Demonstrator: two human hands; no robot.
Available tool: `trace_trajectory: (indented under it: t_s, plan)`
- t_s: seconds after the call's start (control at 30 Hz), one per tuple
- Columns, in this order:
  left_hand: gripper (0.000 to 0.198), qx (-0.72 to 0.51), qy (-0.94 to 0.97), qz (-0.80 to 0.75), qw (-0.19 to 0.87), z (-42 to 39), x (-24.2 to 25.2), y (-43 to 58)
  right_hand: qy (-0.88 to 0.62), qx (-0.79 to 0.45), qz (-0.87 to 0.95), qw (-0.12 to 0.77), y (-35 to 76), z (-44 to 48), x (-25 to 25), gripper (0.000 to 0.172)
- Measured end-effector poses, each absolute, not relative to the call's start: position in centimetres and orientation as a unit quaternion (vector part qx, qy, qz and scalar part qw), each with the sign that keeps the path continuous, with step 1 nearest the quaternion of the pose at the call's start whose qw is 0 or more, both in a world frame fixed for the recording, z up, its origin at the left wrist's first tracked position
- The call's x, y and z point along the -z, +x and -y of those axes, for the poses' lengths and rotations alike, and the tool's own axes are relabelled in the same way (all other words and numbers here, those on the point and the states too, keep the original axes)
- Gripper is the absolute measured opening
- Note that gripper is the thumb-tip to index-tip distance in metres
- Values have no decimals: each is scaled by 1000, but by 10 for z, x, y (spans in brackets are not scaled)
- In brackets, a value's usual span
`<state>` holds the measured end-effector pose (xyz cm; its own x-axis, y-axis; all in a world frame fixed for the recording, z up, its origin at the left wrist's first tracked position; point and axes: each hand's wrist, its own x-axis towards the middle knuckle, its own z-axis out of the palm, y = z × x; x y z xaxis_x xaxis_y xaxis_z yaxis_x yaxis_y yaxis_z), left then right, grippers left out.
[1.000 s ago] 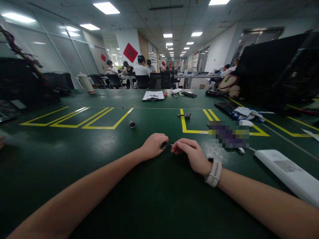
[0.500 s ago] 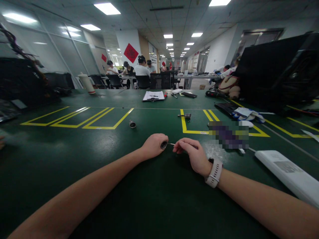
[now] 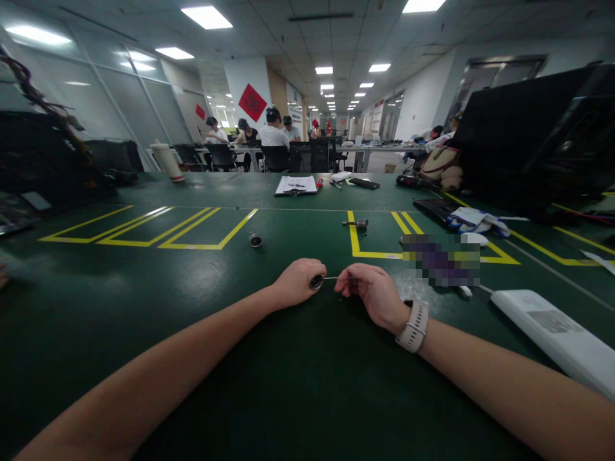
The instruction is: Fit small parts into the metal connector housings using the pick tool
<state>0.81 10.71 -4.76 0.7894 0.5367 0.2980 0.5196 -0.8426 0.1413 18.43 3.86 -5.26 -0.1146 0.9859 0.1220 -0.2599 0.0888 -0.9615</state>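
Note:
My left hand [image 3: 298, 282] is closed around a small hollow metal cylinder [image 3: 316, 282], its dark round opening facing me. A thin metal shaft [image 3: 330, 278] runs from beside this cylinder into the closed fingers of my right hand [image 3: 372, 291]. It looks like a slim screwdriver, though its handle is hidden by the fingers. Just below the right fingertips lies a tiny dark piece [image 3: 340, 300], too small to name. A similar metal cylinder [image 3: 255, 240] lies farther off, left of my hands.
Beyond my right hand, a metal part with a thin stem [image 3: 361, 223] lies by yellow tape [image 3: 354, 238]. A pixelated object [image 3: 439, 262], a white power strip [image 3: 552, 333] and gloves [image 3: 478, 221] are at right. A clipboard [image 3: 295, 186] sits at the back.
My right hand has rolled at the wrist, its fingers shifting slightly right and turning more toward me. The left hand and cylinder have barely moved.

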Motion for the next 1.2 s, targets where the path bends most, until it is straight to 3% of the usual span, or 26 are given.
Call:
trace_trajectory:
  t_s: [0.23, 0.7, 1.2]
  plan:
    - [5, -175, 935, -308, 10, -109, 51, 8, -379, -517, 535, 550, 181, -30, 51, 19]
    - [10, -158, 944, -289, 0, -107, 47, 9, -368, -595, 457, 549, 185, -41, 53, 23]
    - [9, -162, 941, -296, 16, -108, 49, 8, -387, -554, 465, 572, 184, -40, 54, 26]
